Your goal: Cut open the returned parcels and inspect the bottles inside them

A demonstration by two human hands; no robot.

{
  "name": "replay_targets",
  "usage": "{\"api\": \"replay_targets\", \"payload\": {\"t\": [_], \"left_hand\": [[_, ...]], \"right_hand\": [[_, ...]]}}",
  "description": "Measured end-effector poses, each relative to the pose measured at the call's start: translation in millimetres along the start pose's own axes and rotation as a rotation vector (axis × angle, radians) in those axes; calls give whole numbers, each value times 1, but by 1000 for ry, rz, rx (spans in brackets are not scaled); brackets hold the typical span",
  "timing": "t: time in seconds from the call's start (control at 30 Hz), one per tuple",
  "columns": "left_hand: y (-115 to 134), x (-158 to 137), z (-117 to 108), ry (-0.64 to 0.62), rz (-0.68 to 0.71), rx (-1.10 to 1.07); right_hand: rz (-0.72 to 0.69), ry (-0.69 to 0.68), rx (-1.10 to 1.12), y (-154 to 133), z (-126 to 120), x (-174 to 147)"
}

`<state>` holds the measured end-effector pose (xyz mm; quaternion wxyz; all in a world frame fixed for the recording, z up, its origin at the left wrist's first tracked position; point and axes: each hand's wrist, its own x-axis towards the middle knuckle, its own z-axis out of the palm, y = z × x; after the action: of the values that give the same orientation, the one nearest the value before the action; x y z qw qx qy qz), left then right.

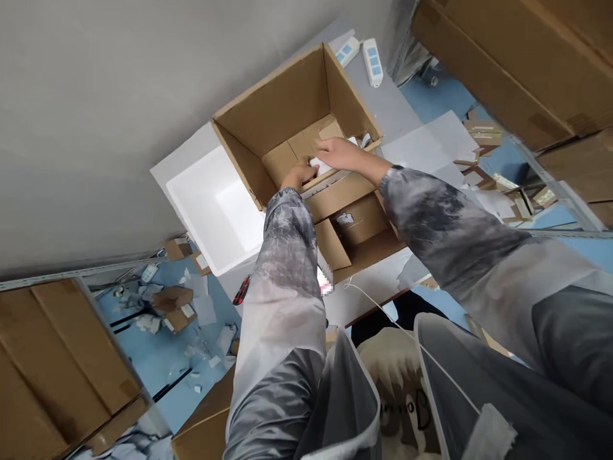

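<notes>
Brown cardboard forms the big open carton (294, 86) on the worktop (402, 105), with both hands reaching into it over its near side. The left hand (300, 172) has its fingers curled, thumb against the edge of a small white piece (322, 167); how firmly it grips cannot be told. The right hand (339, 153) is partly closed, fingers bent, just above the same piece on the carton's right-hand part; its fingertips are too small to show whether it has hold of anything. That piece is inside the carton, by its near wall, plain white and mostly covered by the hands, so its full shape is hidden. More cardboard lies flat on the carton's floor. Left of the carton stands a shallow white tray (191, 198); on its near side is a smaller open box (366, 246) with a torn white patch (345, 218) on an inner wall. Beyond the carton's far right corner lie two white blocks (372, 62) with blue panels. As for writing, a card (324, 281) on the carton's near side is blurred out, and black script on the person's shirt (407, 370) is only partly visible, too cut off to read.
</notes>
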<state>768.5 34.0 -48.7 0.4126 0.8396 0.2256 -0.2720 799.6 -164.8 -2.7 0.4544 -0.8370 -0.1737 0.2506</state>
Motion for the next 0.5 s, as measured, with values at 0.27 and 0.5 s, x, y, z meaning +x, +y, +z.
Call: {"api": "replay_targets", "payload": {"t": [0.27, 0.5], "left_hand": [[3, -32, -19, 48, 78, -119], [-24, -231, -5, 550, 411, -163]], "right_hand": [[174, 507, 52, 78, 3, -213], [496, 235, 308, 156, 19, -271]]}}
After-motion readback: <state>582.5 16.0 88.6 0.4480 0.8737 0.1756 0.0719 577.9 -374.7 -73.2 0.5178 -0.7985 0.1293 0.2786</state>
